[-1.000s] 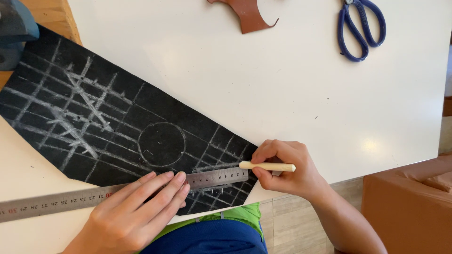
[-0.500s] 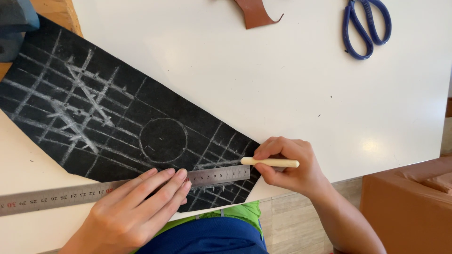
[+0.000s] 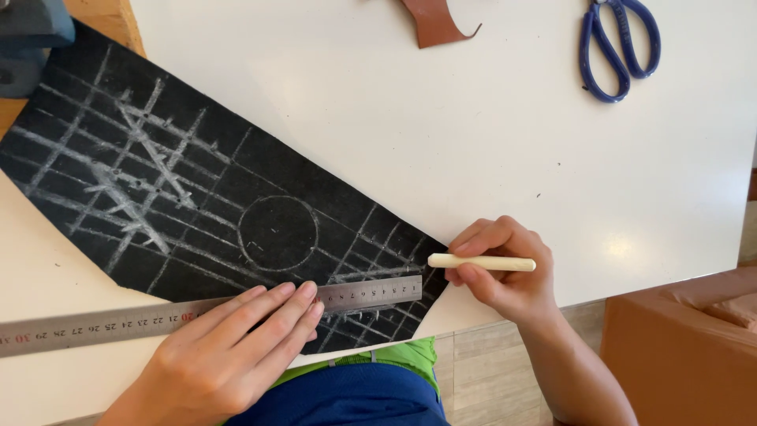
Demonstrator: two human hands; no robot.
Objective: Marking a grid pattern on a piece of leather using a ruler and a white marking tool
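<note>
A steel ruler (image 3: 158, 319) is pinned flat by the left hand (image 3: 229, 355), whose fingers are spread and pressed down on the ruler's middle, where it crosses the near edge of a black sheet (image 3: 197, 189). The sheet lies slanted across the white table (image 3: 473, 142), and is scored with pale chalk-like lines in a rough grid, with a circle drawn toward its near right part. The right hand (image 3: 505, 272) is closed around a cream-coloured marking stick (image 3: 481, 263), held roughly level; its tip sits at the sheet's right corner, just past the ruler's right end. Whether the tip touches the sheet cannot be told.

The step in hand appears to be ruling a line along the straightedge. A clean stroke would call for the ruler to be held firm and the tip to be kept snug against the ruler's far edge.

Blue-handled scissors (image 3: 619, 47) and a brown scrap of leather-like material (image 3: 434, 22) lie far off on the table, well apart from both hands.
</note>
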